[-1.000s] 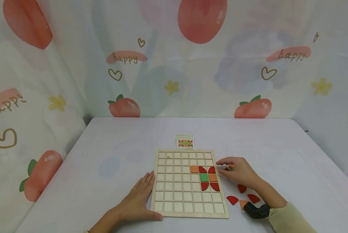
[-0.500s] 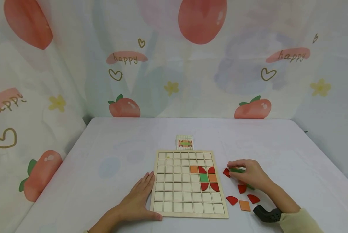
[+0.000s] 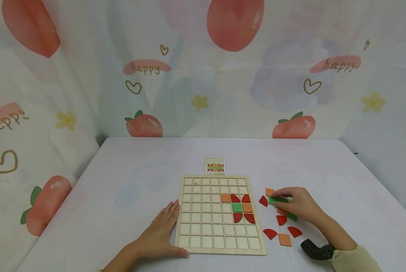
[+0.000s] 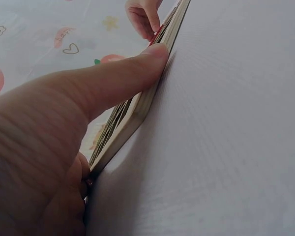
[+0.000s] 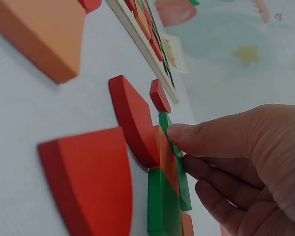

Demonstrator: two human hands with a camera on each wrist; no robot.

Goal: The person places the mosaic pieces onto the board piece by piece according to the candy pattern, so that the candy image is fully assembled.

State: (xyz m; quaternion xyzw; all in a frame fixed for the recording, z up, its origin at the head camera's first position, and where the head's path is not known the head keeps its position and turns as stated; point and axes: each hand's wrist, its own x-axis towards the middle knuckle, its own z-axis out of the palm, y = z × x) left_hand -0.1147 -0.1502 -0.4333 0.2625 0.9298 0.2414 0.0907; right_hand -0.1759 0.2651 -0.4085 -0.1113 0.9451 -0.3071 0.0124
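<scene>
A wooden grid board lies flat on the table, with red quarter-circle, orange and green pieces set in its right-hand cells. My left hand rests at its near left corner, fingers straight along the left side and thumb against the near edge. To the right of the board, my right hand pinches a green tile between thumb and fingers, low among loose pieces. Another green tile, an orange tile and a red quarter-circle piece lie right by it. The fingers partly cover the pinched tile.
A small pattern card touches or nearly touches the board's far edge. More loose red pieces and an orange square lie at the near right. A black curved device sits at the right wrist. Printed cloth walls enclose the table.
My right hand has moved away from the board's right edge to the loose pieces, where its fingers close on a green tile. The left hand stays in place at the board.
</scene>
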